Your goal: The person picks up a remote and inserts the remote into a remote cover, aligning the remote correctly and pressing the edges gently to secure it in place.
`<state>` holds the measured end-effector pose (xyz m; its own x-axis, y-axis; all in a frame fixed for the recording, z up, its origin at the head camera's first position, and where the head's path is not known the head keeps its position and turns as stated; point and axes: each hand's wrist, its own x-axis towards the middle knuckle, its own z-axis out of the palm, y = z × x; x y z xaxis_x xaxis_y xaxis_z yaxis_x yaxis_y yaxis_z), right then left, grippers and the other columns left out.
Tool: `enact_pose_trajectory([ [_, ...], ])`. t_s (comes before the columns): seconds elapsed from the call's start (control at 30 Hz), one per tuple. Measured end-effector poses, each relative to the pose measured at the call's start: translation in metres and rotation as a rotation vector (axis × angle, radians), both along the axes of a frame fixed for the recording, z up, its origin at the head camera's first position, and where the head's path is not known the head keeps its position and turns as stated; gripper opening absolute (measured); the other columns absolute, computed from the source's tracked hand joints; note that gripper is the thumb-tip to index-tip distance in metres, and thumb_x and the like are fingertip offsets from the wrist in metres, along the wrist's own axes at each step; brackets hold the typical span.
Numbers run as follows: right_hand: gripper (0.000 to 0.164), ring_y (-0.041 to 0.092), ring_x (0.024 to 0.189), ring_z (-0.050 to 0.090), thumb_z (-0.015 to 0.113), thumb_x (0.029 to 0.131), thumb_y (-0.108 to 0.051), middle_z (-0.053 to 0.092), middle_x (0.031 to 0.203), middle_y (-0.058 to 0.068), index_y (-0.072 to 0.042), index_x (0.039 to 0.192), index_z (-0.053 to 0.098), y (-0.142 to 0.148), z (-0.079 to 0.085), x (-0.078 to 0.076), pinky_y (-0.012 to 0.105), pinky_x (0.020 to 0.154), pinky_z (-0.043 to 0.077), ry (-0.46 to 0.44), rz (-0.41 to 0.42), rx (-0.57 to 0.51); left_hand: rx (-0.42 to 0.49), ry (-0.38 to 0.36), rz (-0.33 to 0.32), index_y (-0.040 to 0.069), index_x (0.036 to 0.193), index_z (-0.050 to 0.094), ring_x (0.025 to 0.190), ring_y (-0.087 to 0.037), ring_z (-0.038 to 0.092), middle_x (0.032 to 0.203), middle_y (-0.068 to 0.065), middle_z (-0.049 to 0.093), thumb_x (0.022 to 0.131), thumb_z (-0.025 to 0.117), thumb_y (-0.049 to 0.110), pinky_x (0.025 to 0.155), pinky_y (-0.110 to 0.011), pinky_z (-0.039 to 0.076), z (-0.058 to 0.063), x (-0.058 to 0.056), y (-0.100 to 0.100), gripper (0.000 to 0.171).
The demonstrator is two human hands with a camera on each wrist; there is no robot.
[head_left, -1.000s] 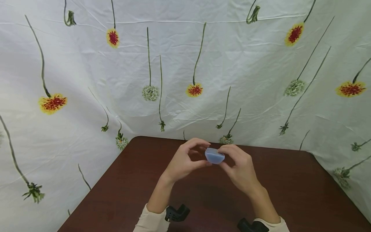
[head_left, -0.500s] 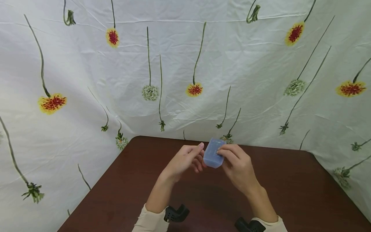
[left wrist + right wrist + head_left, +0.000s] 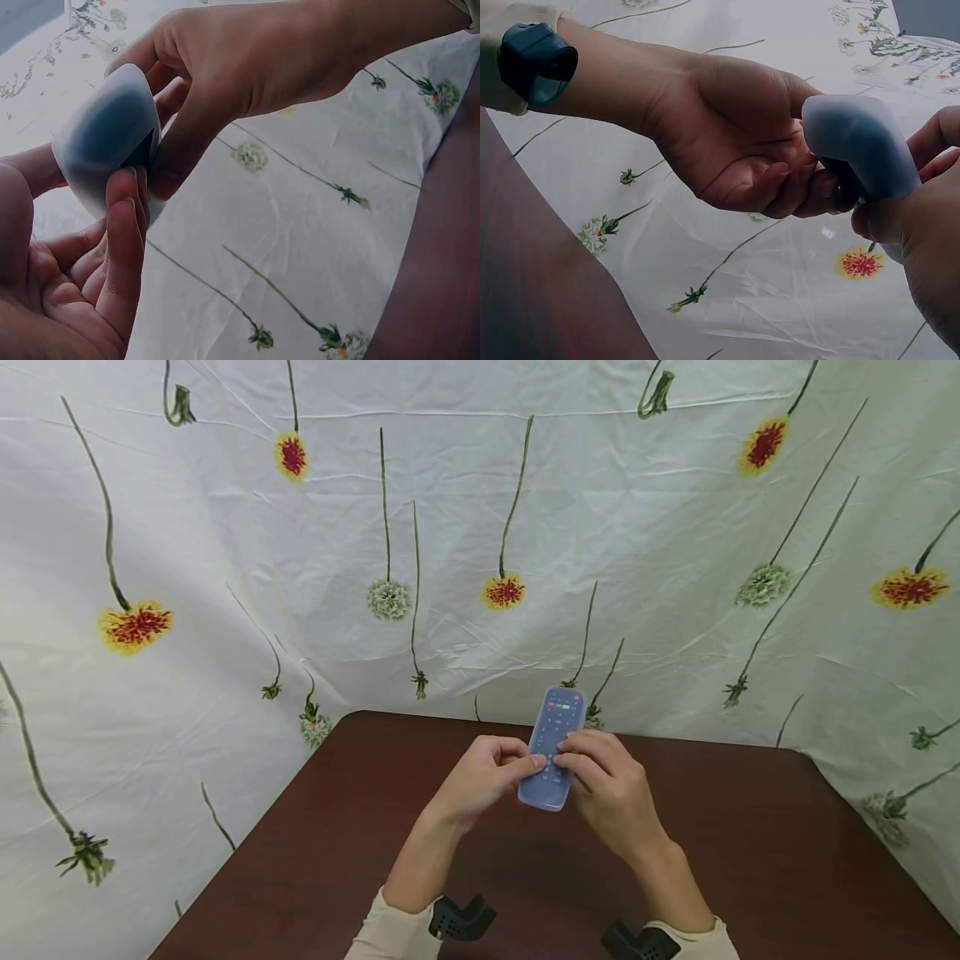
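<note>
A remote control (image 3: 553, 731) in a bluish translucent cover is held up above the table, its button face towards the head camera and its top end leaning away. My left hand (image 3: 480, 781) pinches its left side, with the thumb on the lower buttons and the fingers mostly hidden behind. From the other side my right hand (image 3: 615, 789) grips it, two fingertips resting on the face. Seen from below in the left wrist view, the cover (image 3: 105, 135) looks milky, with a dark patch at its edge between the hands. The right wrist view shows the rounded cover (image 3: 862, 139) between both hands.
A dark reddish-brown table (image 3: 337, 860) lies under the hands. Behind it hangs a pale flower-printed cloth (image 3: 450, 527). Black bands (image 3: 461, 917) sit at both wrists, over cream sleeves.
The remote control has tipped from end-on to showing its whole button face. My left thumb, lifted off half a second ago, now presses on the face. The right hand keeps its hold.
</note>
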<state>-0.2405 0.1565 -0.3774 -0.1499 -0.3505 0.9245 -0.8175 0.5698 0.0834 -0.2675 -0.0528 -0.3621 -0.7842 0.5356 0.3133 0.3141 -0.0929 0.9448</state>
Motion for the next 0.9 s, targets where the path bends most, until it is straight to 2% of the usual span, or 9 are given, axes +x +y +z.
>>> enact_pose_trajectory([
  [0.1, 0.039, 0.034, 0.102, 0.064, 0.084, 0.065, 0.018, 0.069, 0.109, 0.013, -0.001, 0.098, 0.073, 0.0, 0.0, -0.001, 0.04, 0.094, 0.051, 0.02, -0.009, -0.02, 0.014, 0.001, -0.009, -0.012, 0.099, 0.069, 0.068, -0.014, 0.066, 0.079, -0.008, 0.072, 0.1, 0.066, 0.01, 0.061, -0.026, 0.054, -0.001, -0.001, 0.001, 0.022],
  [0.23, 0.049, 0.038, 0.107, 0.061, 0.088, 0.064, 0.018, 0.065, 0.116, 0.018, 0.0, 0.106, 0.072, 0.001, 0.0, -0.002, 0.033, 0.101, 0.045, -0.024, -0.03, -0.091, 0.05, 0.018, -0.017, -0.014, 0.107, 0.068, 0.077, -0.017, 0.071, 0.089, -0.013, 0.074, 0.101, 0.066, 0.008, 0.068, -0.03, 0.058, -0.002, -0.001, 0.001, 0.023],
  [0.33, 0.053, 0.037, 0.112, 0.061, 0.086, 0.07, 0.018, 0.063, 0.121, 0.019, 0.001, 0.117, 0.07, 0.001, 0.0, -0.001, 0.024, 0.106, 0.041, -0.141, -0.04, -0.184, 0.073, 0.052, 0.005, -0.013, 0.113, 0.068, 0.084, -0.022, 0.074, 0.098, -0.016, 0.074, 0.102, 0.066, 0.008, 0.075, -0.033, 0.06, -0.001, -0.001, 0.001, 0.024],
  [0.43, 0.045, 0.03, 0.111, 0.064, 0.078, 0.084, 0.015, 0.066, 0.12, 0.014, 0.002, 0.125, 0.067, 0.0, 0.002, 0.003, 0.021, 0.101, 0.045, -0.322, -0.012, -0.29, 0.077, 0.083, 0.046, -0.01, 0.117, 0.068, 0.091, -0.027, 0.075, 0.104, -0.017, 0.073, 0.102, 0.067, 0.01, 0.081, -0.035, 0.06, -0.002, -0.001, 0.002, 0.025],
  [0.57, 0.032, 0.026, 0.106, 0.068, 0.063, 0.101, 0.004, 0.069, 0.118, 0.016, 0.006, 0.132, 0.063, -0.001, 0.005, 0.007, 0.026, 0.09, 0.055, -0.639, 0.152, -0.456, 0.047, 0.146, 0.115, -0.005, 0.119, 0.07, 0.09, -0.027, 0.075, 0.106, -0.014, 0.073, 0.102, 0.069, 0.013, 0.08, -0.035, 0.059, -0.003, -0.003, 0.004, 0.025],
  [0.67, 0.035, 0.027, 0.105, 0.069, 0.061, 0.105, -0.005, 0.068, 0.12, 0.019, 0.006, 0.138, 0.06, -0.003, 0.007, 0.009, 0.033, 0.084, 0.059, -0.84, 0.241, -0.546, 0.01, 0.197, 0.146, -0.003, 0.12, 0.071, 0.087, -0.024, 0.074, 0.107, -0.011, 0.073, 0.101, 0.07, 0.015, 0.076, -0.033, 0.059, -0.004, -0.003, 0.005, 0.026],
  [0.77, 0.039, 0.026, 0.11, 0.066, 0.066, 0.103, -0.011, 0.067, 0.124, 0.015, 0.001, 0.14, 0.06, -0.003, 0.007, 0.01, 0.033, 0.083, 0.059, -0.922, 0.219, -0.531, -0.027, 0.232, 0.141, -0.002, 0.121, 0.071, 0.088, -0.021, 0.073, 0.111, -0.01, 0.073, 0.101, 0.07, 0.015, 0.076, -0.034, 0.06, -0.005, -0.002, 0.007, 0.026],
  [0.9, 0.039, 0.025, 0.116, 0.062, 0.071, 0.1, -0.009, 0.068, 0.127, 0.01, -0.003, 0.138, 0.063, -0.004, 0.006, 0.01, 0.03, 0.085, 0.057, -0.913, 0.166, -0.481, -0.068, 0.253, 0.132, 0.0, 0.122, 0.071, 0.097, -0.018, 0.071, 0.117, -0.006, 0.072, 0.1, 0.071, 0.015, 0.079, -0.035, 0.06, -0.006, -0.001, 0.007, 0.026],
])
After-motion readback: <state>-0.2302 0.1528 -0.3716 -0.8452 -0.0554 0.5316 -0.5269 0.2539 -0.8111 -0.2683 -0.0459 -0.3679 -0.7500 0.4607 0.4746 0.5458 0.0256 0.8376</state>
